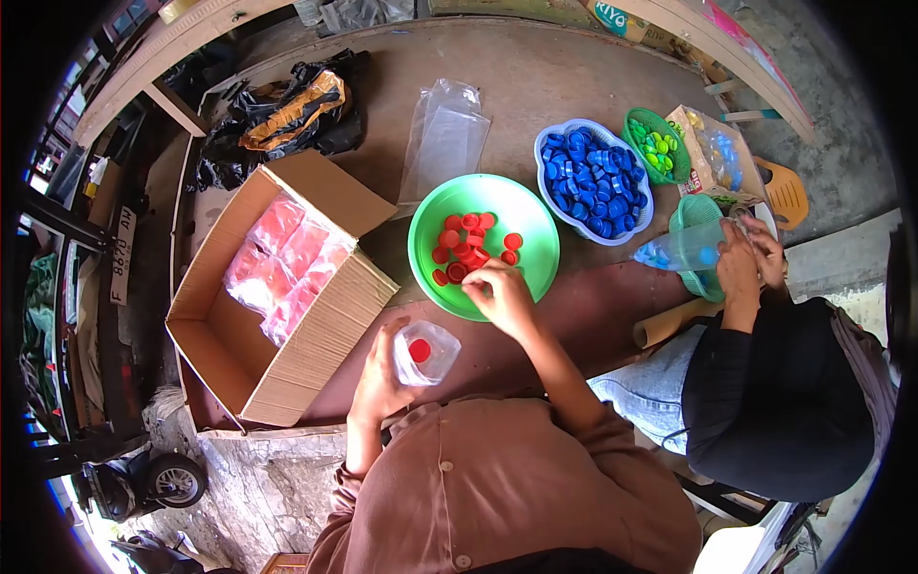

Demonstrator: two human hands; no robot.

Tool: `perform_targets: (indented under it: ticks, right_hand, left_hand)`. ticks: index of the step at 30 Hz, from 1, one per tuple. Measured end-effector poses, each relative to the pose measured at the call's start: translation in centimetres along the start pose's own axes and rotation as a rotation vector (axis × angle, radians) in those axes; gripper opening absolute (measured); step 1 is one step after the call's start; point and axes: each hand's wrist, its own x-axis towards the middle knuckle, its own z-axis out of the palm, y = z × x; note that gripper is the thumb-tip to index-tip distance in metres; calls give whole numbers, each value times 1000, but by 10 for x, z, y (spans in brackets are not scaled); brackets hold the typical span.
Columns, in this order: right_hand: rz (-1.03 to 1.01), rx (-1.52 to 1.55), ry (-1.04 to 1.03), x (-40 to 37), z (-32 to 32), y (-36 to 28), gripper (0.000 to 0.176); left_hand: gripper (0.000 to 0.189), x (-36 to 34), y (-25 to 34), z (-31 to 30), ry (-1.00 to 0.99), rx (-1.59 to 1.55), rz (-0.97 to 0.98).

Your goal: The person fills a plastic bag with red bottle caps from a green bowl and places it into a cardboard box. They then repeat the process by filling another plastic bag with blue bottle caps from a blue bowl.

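My left hand [380,375] is closed around a clear plastic bag [438,371], its mouth facing up. One red bottle cap [419,351] shows inside that bag. Over the light green basin [535,215], my right hand [504,299] reaches in with its fingertips pinched at a red bottle cap [457,273]. Several more red bottle caps [473,251] lie loosely piled around it in the basin. To the left, a cardboard box [316,349] stands with its flaps up, holding several clear bags of red caps [287,258].
Flat clear bags [445,139] lie behind the basin. To the right are a basket of blue caps [595,182] and a green basket of yellow-green caps [658,148]. A co-worker's hands [751,253] hold a bag with blue caps. Black plastic [330,129] lies at back left.
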Motion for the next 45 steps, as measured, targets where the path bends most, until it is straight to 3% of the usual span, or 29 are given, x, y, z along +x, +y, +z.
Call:
perform_targets:
  ticks: [4, 8, 11, 13, 15, 22, 25, 31, 34, 36, 37, 39, 41, 43, 45]
  right_hand:
    - [-88, -433, -79, 20, 24, 35, 13]
    - [-82, -418, -113, 29, 37, 47, 11]
    - [3, -248, -93, 23, 23, 33, 10]
    - [237, 216, -48, 16, 13, 31, 15]
    - [251, 305, -78, 7, -1, 19, 20]
    - [-172, 425, 42, -20, -30, -45, 22]
    - [-261, 342, -52, -23, -32, -71, 24]
    - [-235, 310, -139, -27, -34, -81, 17]
    - [-396, 147, -55, -26, -42, -90, 12]
    - [-488, -225, -44, -29, -51, -102, 11]
    - [-487, -226, -44, -27, -54, -98, 11]
    - [-379, 54, 85, -17, -66, -78, 15]
    - [-94, 184, 238, -5, -71, -42, 15]
    - [-46, -91, 228, 4, -64, 4, 16]
    - [35, -156, 79, 9, -45, 31, 19]
  left_hand:
    - [79, 0, 8, -12, -11, -30, -78]
    - [79, -1, 6, -14, 27, -25, -66]
    - [79, -2, 3, -13, 21, -34, -73]
    - [79, -2, 1, -11, 28, -49, -93]
    - [78, 1, -2, -7, 52, -43, -57]
    - [77, 21, 5, 1, 24, -56, 2]
    - [75, 25, 17, 5, 24, -66, 62]
    - [74, 22, 21, 15, 80, -110, 120]
    - [72, 18, 19, 15, 119, -119, 151]
    - [70, 14, 18, 14, 110, -138, 144]
    - [70, 12, 16, 13, 109, -139, 145]
    - [70, 5, 8, 11, 121, -95, 179]
    - [70, -4, -6, 13, 132, -131, 150]
    - [67, -10, -15, 15, 196, -488, 92]
    - [62, -15, -5, 7, 231, -786, -105]
